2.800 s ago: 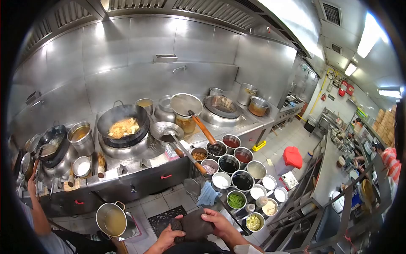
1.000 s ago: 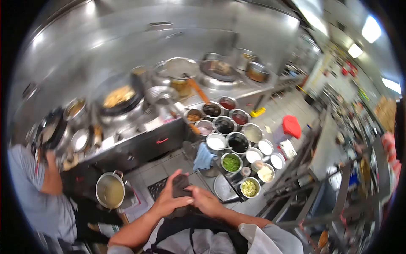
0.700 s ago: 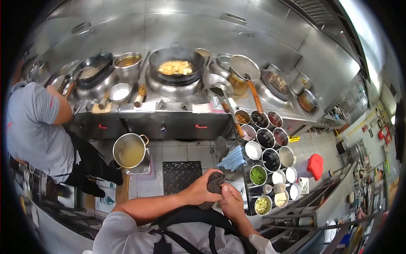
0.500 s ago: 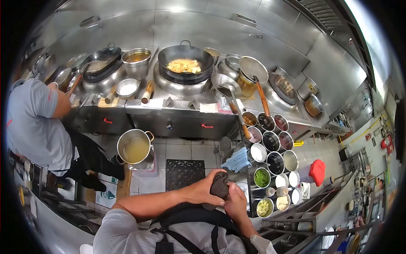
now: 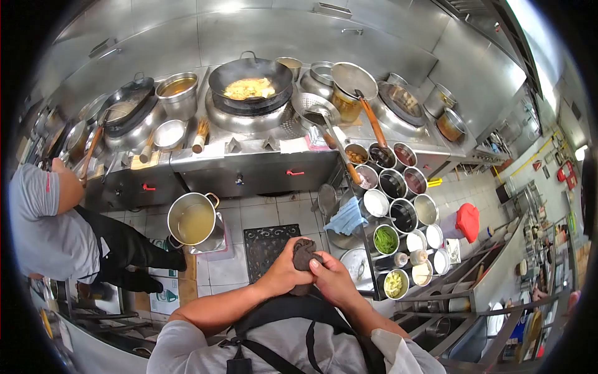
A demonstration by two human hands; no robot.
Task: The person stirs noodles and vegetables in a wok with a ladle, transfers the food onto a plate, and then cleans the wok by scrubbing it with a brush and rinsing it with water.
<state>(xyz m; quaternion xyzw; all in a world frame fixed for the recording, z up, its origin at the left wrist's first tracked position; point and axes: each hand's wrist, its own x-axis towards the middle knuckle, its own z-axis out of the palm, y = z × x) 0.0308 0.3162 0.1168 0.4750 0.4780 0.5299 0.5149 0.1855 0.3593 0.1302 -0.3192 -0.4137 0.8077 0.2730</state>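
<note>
Close to my body, a dark crumpled cloth (image 5: pixel 305 254) is bunched between my two hands. My left hand (image 5: pixel 283 271) wraps it from the left side, fingers curled. My right hand (image 5: pixel 332 277) grips it from the right, the thumb pressed on the cloth. Part of the cloth hangs below the hands. Beyond them lies a black patterned mat (image 5: pixel 265 246) on the floor. On the stove ahead, a black wok (image 5: pixel 250 73) holds yellow food (image 5: pixel 249 88).
A co-worker (image 5: pixel 53 212) stands at the left. A pot of cloudy liquid (image 5: pixel 193 218) stands left of the mat. Several ingredient containers (image 5: pixel 403 215), a blue cloth (image 5: pixel 346 218) and a strainer (image 5: pixel 354 81) are at the right.
My hands and the cloth have moved slightly left and up in view, and the cloth is squeezed more tightly. The stove has shifted left in view. The co-worker's arm is lower.
</note>
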